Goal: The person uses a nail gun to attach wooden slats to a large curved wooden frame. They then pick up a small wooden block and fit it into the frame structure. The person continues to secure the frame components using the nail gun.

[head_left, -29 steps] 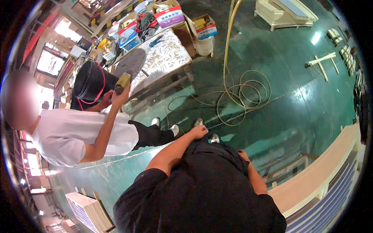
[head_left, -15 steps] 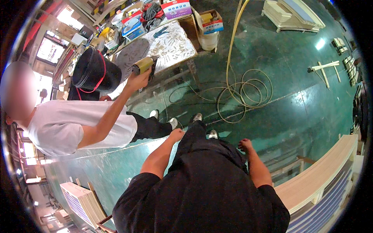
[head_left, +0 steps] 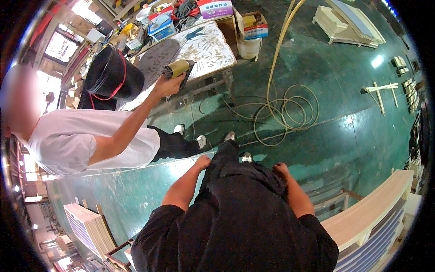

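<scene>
My left hand (head_left: 202,162) hangs beside my left thigh, its fingers curled in with nothing showing in them. On the other side, my right hand (head_left: 280,169) is loosely closed at my hip, against my black trousers (head_left: 226,158); no object shows in it either. To my left stands a person in a white T-shirt (head_left: 104,136), who holds up a yellow and black tool (head_left: 177,69) that looks like a nail gun. Neither of my hands touches the tool or the person.
A white-topped table (head_left: 206,52) with small pieces scattered over it stands ahead left, beside a black bucket (head_left: 113,75). A coiled hose (head_left: 285,115) lies on the green floor. Stacked wooden frames (head_left: 376,204) stand close at right, more panels (head_left: 90,226) behind left.
The person's tool has shifted slightly right and up in view. My right hand has drawn in closer to my hip; my left hand has barely moved. The whole view has turned slightly.
</scene>
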A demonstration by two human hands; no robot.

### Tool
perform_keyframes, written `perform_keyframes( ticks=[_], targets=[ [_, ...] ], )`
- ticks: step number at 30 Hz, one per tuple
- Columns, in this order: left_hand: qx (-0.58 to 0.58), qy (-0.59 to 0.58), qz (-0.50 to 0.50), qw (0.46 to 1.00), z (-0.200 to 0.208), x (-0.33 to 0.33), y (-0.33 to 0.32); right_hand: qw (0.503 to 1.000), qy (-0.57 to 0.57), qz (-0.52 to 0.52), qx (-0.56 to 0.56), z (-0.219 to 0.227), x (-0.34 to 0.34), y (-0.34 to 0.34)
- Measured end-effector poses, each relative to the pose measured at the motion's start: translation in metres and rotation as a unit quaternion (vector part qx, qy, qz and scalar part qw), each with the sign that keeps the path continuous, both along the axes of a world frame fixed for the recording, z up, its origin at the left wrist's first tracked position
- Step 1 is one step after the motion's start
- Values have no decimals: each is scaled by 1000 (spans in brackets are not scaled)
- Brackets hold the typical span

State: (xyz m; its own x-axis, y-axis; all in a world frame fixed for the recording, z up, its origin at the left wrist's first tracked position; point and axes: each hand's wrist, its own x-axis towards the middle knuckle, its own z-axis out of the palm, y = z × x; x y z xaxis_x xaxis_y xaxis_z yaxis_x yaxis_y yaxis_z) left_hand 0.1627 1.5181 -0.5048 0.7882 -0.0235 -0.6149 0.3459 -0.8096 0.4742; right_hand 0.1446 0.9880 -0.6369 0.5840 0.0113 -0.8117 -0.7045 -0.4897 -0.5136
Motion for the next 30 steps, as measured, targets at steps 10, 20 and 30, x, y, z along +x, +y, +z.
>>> perform_keyframes(
  ticks=[10, 20, 30],
  targets=[
    [-16, -50, 33, 998, 7, 14, 5, 990, 75, -93, 79, 63, 29, 17],
    [-20, -2, 122, 992, 0, 46, 21, 996, 5, 83, -42, 38, 66, 33],
    [-177, -13, 381, 907, -16, 119, 69, 992, 94, -68, 48, 125, 181, 90]
  ],
)
